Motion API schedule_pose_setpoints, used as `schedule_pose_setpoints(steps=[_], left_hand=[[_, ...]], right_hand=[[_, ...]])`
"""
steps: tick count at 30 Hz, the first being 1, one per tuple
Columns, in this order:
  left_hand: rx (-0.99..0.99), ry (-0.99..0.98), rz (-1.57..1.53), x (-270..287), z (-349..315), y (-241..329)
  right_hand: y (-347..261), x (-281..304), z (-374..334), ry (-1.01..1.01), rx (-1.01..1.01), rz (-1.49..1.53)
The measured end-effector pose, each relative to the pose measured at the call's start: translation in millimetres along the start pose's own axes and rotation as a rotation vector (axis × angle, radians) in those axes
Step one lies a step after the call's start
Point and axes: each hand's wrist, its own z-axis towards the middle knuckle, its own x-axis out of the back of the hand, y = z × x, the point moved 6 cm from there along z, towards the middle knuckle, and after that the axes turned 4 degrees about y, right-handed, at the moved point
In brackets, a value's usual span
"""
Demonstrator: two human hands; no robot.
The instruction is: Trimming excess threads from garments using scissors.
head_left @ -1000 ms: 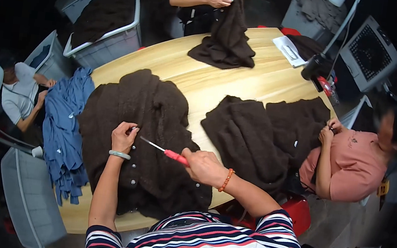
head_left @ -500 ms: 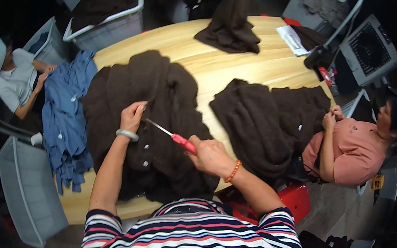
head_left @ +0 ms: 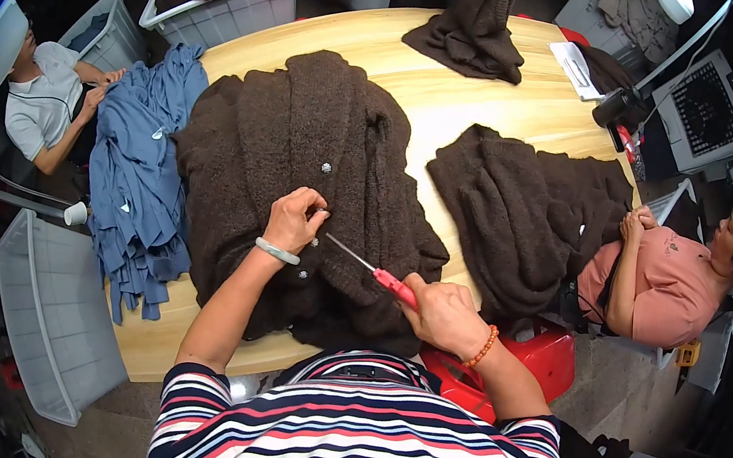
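A dark brown knitted cardigan [head_left: 260,124] lies heaped on the table in front of me, with a row of small shiny buttons [head_left: 326,168] down its front. My left hand [head_left: 294,220] is closed in a pinch on the knit along that row; what exactly sits between the fingertips is too small to tell. In my right hand [head_left: 450,317] is a red-handled tool [head_left: 396,288] with a thin metal shaft, its tip pointing at the cardigan just right of my left fingers. Whether the tip touches the knit, I cannot tell.
Blue garments [head_left: 142,156] lie left, by a person in white. Another brown garment [head_left: 523,221] lies right, handled by a person in pink. Brown cloth [head_left: 472,41] is at the table's far edge. A grey bin [head_left: 45,309] stands left, a red stool [head_left: 542,360] right.
My head view has shifted, so everything sits differently in it. My left hand has moved nearer to me along the button row, uncovering a button beyond it. The tool has followed.
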Motion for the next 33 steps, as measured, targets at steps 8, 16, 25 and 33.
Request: schedule_pose_setpoints(steps=[8,16,25,33], left_hand=[[0.304,-0.078,-0.440,-11.6,-10.9,-26.2],[-0.105,0.063,0.053,14.4,-42.6,30.8],[-0.073,0.080,0.080,-4.5,-61.9,3.3],[0.421,0.095,-0.586,-5.6,-70.6,-24.7]], right_hand=[[-11.6,-8.5,-2.3,-0.102,0.015,0.081],[19.9,4.2,-12.6,-0.009,-0.029,0.200],[7.0,-20.5,-23.8,-0.038,0.137,-0.002],[7.2,-20.5,-25.3,-0.099,0.151,0.064]])
